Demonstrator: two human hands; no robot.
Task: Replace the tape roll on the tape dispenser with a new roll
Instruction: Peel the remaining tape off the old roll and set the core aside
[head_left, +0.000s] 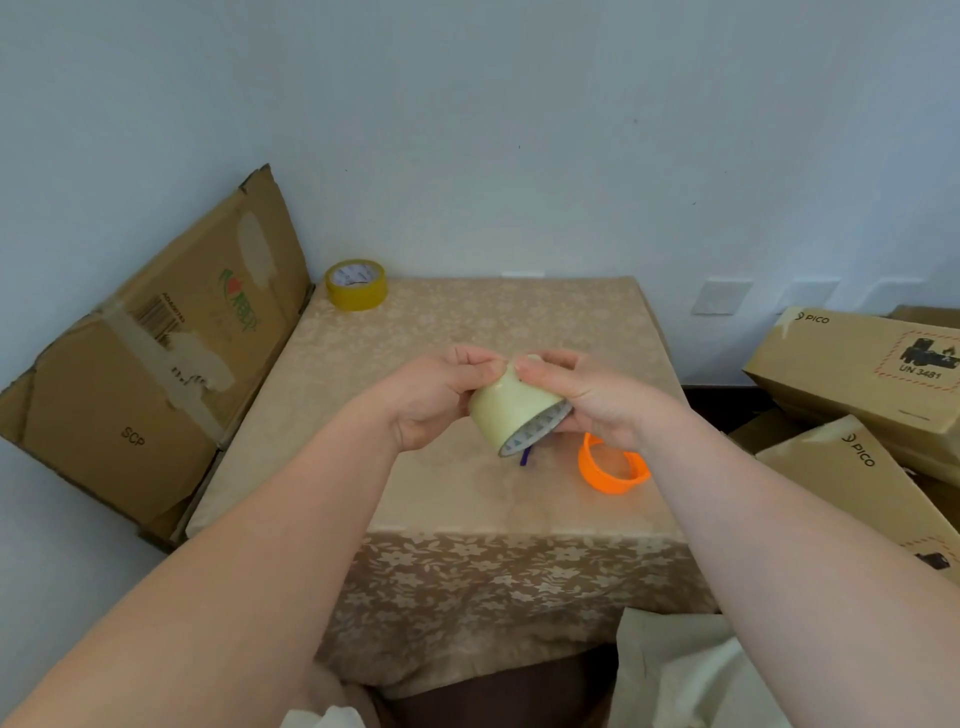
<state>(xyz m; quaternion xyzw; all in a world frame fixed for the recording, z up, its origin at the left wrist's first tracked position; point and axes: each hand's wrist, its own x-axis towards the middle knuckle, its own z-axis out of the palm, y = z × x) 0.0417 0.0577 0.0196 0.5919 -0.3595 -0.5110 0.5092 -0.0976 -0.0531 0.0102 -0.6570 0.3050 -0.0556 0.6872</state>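
A pale cream tape roll (511, 408) is held tilted above the middle of the table, its printed core facing down and right. My left hand (439, 397) pinches its upper left edge and my right hand (592, 397) grips its right side, thumb on the top rim. The orange plastic tape dispenser (610, 467) lies on the tablecloth just below my right hand, partly hidden by my wrist. A thin blue-purple piece (525, 457) shows under the held roll. A yellow tape roll (356, 285) stands at the table's far left corner.
The table (467, 322) has a beige flowered cloth and stands against a white wall. A flattened cardboard box (156, 353) leans at the left. Several PICO cartons (857, 364) are stacked at the right. Pale fabric (675, 670) lies at the near right.
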